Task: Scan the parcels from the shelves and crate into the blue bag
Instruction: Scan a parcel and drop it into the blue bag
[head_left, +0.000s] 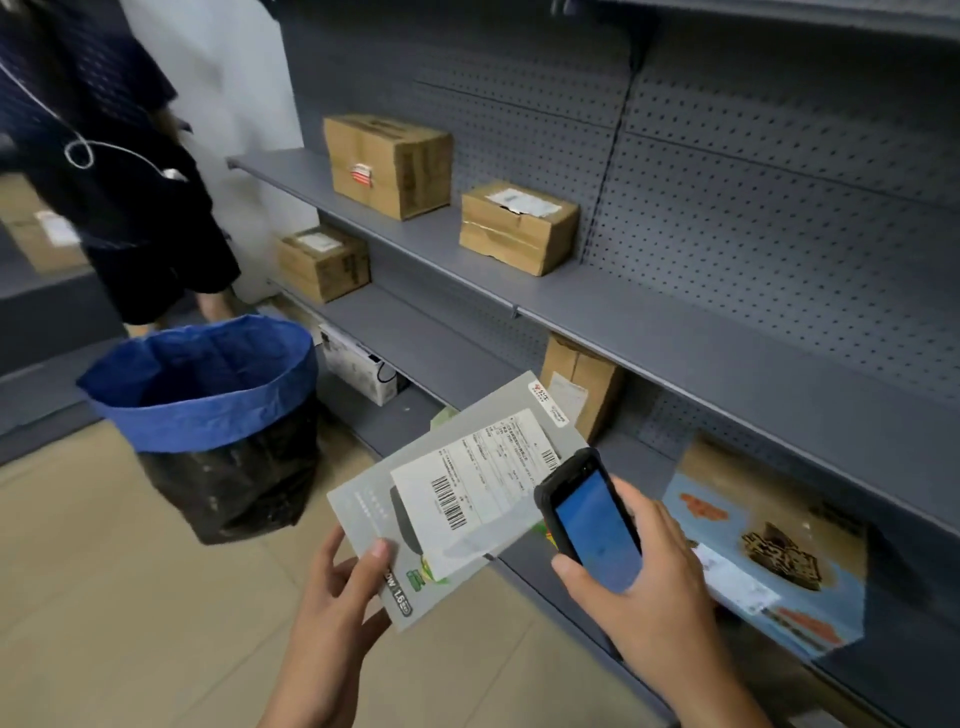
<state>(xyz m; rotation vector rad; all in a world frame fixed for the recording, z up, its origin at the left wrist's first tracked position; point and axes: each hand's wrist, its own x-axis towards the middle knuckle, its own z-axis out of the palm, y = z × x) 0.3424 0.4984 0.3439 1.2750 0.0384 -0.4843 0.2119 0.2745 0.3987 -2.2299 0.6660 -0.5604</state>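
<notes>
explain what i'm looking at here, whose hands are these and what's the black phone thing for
This is one picture from a camera worn on a person's head, looking down at their own two hands. The left hand holds a flat grey parcel with a white barcode label facing up. The right hand grips a handheld scanner, its screen lit blue, over the label's edge, likely to read it. To the left, on the floor, stands the blue bag, open at the top. The grey shelves on the right carry brown cardboard boxes and, lower down, a blue printed box. Another person stands behind the bag.
</notes>
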